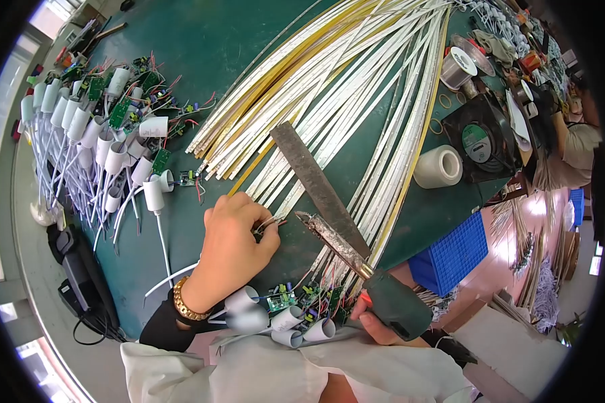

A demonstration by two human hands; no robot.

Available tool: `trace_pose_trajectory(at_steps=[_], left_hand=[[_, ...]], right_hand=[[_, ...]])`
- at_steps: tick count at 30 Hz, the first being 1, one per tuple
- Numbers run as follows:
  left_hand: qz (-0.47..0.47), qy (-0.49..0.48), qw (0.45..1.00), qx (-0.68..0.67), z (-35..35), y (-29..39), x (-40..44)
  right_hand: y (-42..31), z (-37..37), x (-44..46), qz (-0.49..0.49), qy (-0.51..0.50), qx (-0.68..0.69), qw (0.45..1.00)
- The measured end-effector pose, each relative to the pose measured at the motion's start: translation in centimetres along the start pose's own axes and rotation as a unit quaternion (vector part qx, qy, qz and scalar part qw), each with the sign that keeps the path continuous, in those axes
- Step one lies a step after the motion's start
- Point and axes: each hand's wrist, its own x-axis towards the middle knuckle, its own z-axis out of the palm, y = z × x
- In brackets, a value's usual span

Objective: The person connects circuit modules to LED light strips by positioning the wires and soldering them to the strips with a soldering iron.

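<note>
My left hand [235,235], with a gold bracelet [185,299] at the wrist, pinches thin wires [267,223] beside the near end of a white LED strip [290,201]. Gripped in my right hand [380,329] is a soldering gun [400,305] with a dark green body and a red trigger. Its tip points left, just right of my left fingertips and apart from them. A flat dark metal bar [319,185] lies across the strips. Close to my body are several white lamp-base housings [287,319] and small circuit boards [281,299] with wires.
More white housings with cables [81,124] crowd the left of the green table [195,40]. Solder spool [457,67], white roll [439,166] and black fan [480,138] stand at right. A blue crate [450,252] is beyond the table edge. Another person's arm [578,144] shows far right.
</note>
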Motion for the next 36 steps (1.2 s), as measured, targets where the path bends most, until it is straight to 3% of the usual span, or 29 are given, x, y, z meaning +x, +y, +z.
trace_pose_trajectory(at_steps=[7, 10, 12, 13, 15, 18, 23, 25, 27, 36], left_hand=[[-0.062, 0.001, 0.997, -0.043, 0.2, -0.3, 0.3], [-0.063, 0.015, 0.996, -0.055, 0.4, -0.4, 0.2], [-0.064, 0.015, 0.996, -0.055, 0.4, -0.4, 0.2], [-0.064, 0.016, 0.996, -0.054, 0.4, -0.4, 0.2], [-0.070, 0.011, 0.996, -0.058, 0.3, -0.4, 0.3], [-0.074, 0.005, 0.996, -0.059, 0.3, -0.5, 0.4], [-0.030, 0.024, 0.998, -0.049, 0.2, -0.6, 0.5], [-0.080, -0.014, 0.995, -0.061, 0.1, -0.5, 0.5], [-0.080, -0.013, 0.995, -0.061, 0.2, -0.6, 0.6], [-0.083, -0.012, 0.995, -0.058, 0.2, -0.5, 0.6]], right_hand=[[-1.3, -1.0, 1.8, 0.004, -0.067, 0.030, 0.997], [-1.1, -0.4, 0.2, 0.046, -0.060, -0.036, 0.997], [1.3, 1.0, -2.6, 0.195, -0.088, 0.083, 0.973], [0.8, 0.7, -2.1, 0.195, -0.089, 0.083, 0.973], [-0.9, -0.1, -0.4, 0.080, -0.059, -0.016, 0.995], [-1.4, -0.6, 0.6, 0.034, -0.049, -0.017, 0.998], [-1.7, -0.3, 2.1, 0.015, -0.023, 0.005, 1.000], [-1.8, -0.2, 2.3, -0.010, -0.020, -0.018, 1.000], [-2.0, -0.3, 2.4, 0.013, -0.022, 0.037, 0.999], [-1.7, 0.4, 1.3, 0.017, 0.000, 0.004, 1.000]])
